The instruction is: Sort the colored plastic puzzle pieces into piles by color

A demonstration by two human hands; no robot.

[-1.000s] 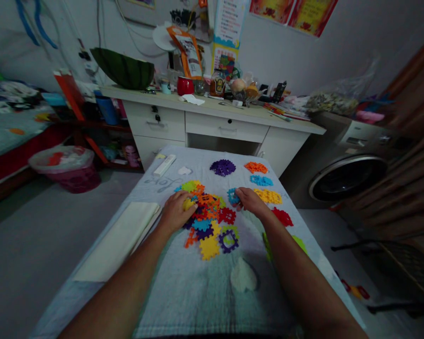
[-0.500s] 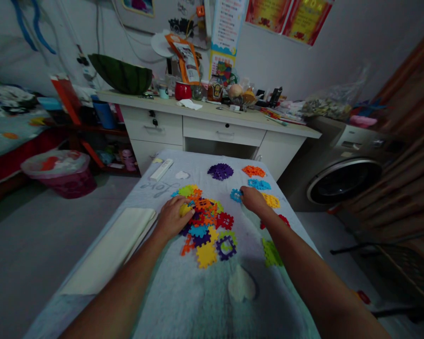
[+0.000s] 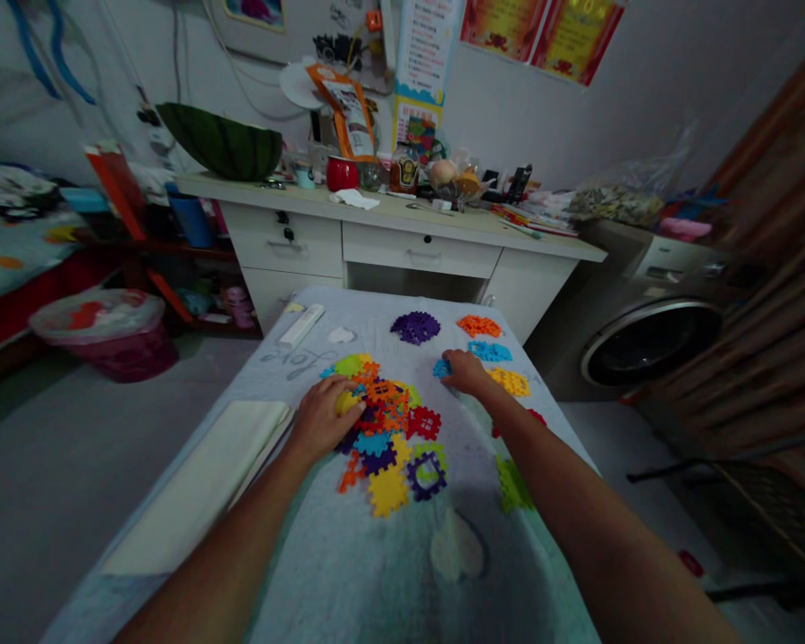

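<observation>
Head view: right hand (image 3: 465, 371) pinches blue piece (image 3: 441, 368) inboard of desk's (image 3: 349, 563) right edge, left hand (image 3: 326, 414), half-curled, grips yellow piece (image 3: 347, 402) beside mixed pile (image 3: 384, 416); pieces look light, stiff plastic, probably best pinched by notched rims.

Blue piece (image 3: 441, 368) in right fingers (image 3: 453, 360)

We've got our left hand (image 3: 322, 413) kinda curled at the pile (image 3: 390, 413)'s left edge. Our right hand (image 3: 466, 370) is pinched right of it, arms (image 3: 258, 528) outstretched.
</observation>
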